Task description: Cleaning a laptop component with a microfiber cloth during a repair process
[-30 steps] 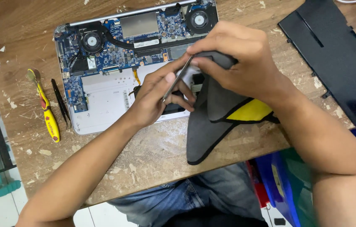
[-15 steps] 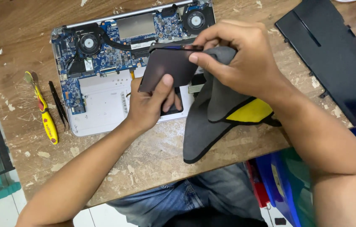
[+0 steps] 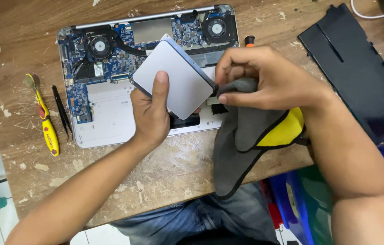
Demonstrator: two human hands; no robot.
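Left hand grips one silver trackpad panel, tilted above the open laptop chassis. Right hand is closed, pinching one grey-and-yellow cloth against the panel's right edge. The chassis holds a blue board and two fans. On the desk: one yellow-handled tool, one pair of black tweezers, one black cover.

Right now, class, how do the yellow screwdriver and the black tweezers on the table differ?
The screwdriver has a thick yellow and red handle; the tweezers are thin and all black. The screwdriver is longer and lies nearer the table's left edge; the tweezers lie beside the open laptop. Both rest flat and untouched, lying roughly parallel.
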